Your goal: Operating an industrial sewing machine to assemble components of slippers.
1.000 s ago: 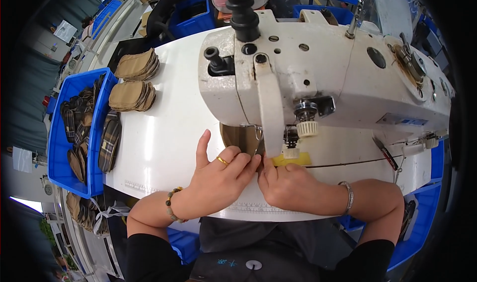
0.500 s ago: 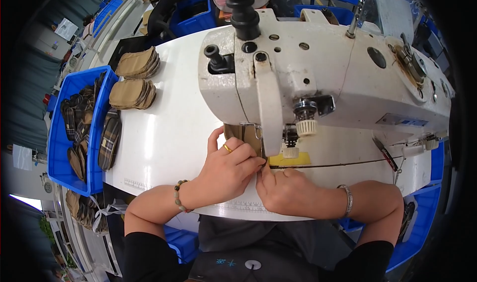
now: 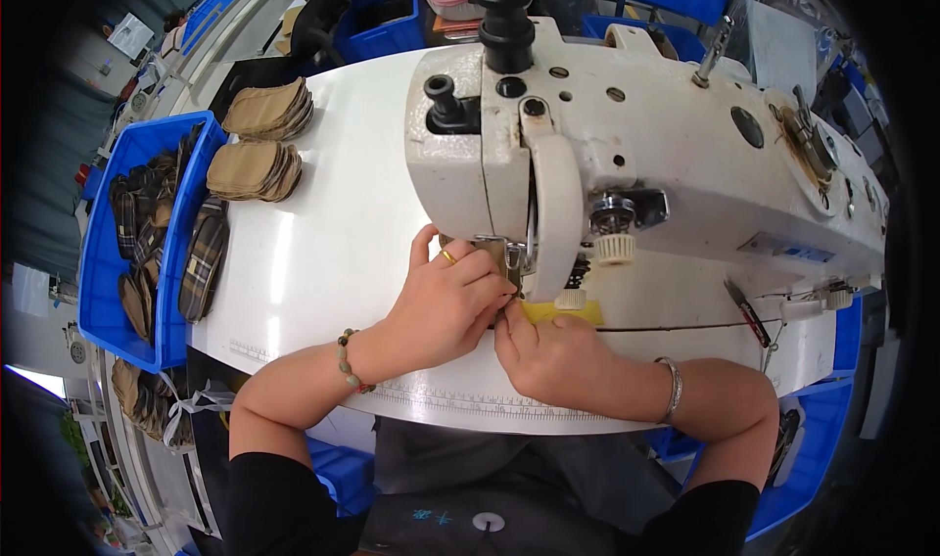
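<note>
Under the needle area of a white sewing machine [image 3: 573, 164] lies a brown fabric piece [image 3: 497, 254], mostly hidden by my left hand and the machine head. My left hand [image 3: 446, 297], with a gold ring and a bead bracelet, presses its fingers together on the piece's near edge. Close beside it, my right hand [image 3: 553, 355] is closed, thumb and index fingertip meeting the left fingertips at that edge. A narrow dark strip [image 3: 676, 329] runs from the right to behind my right hand; its end at the fingers is hidden.
Two stacks of brown fabric pieces [image 3: 257, 171] lie on the white table [image 3: 333, 194], left. Beside them is a blue bin [image 3: 171, 336] of plaid pieces. Thread snips [image 3: 749, 316] lie at the right, and a yellow patch [image 3: 587, 311] is by the machine's base.
The view has shifted slightly. Less of the brown fabric piece shows beyond my left hand. Both hands keep their fingertips together at its near edge.
</note>
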The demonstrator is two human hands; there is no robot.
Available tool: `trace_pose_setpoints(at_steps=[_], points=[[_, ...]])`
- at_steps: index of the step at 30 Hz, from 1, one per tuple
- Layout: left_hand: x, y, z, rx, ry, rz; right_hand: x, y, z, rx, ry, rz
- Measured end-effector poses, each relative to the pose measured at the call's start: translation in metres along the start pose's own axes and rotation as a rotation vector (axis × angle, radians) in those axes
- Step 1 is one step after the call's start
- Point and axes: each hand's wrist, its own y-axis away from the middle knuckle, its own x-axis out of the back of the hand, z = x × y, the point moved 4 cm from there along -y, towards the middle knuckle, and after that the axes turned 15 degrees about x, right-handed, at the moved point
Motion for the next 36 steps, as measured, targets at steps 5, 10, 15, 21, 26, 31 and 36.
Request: trace_pose_setpoints(at_steps=[5,10,15,21,26,31,36], points=[[-0.003,-0.006,-0.009,0.041,-0.03,0.018,0.002,-0.004,0.014,-0.056,-0.007,-0.034],[0.003,-0.016,-0.015,0.036,0.054,-0.122,-0.001,-0.002,0.015,-0.102,-0.044,-0.021],[0.023,-0.02,-0.022,0.082,0.079,-0.181,-0.002,0.0,0.016,-0.102,-0.077,-0.005],[0.012,-0.015,-0.024,0.009,-0.039,-0.162,-0.003,0.001,0.017,-0.183,-0.135,-0.03],[0.017,-0.015,-0.024,0.009,-0.005,-0.136,-0.006,0.001,0.017,-0.204,-0.217,0.008],[0.014,-0.014,-0.023,0.007,-0.035,-0.176,-0.005,0.0,0.017,-0.191,-0.219,0.008],[0.015,-0.011,-0.015,-0.055,-0.161,-0.133,-0.004,0.0,0.016,-0.171,-0.178,0.029]])
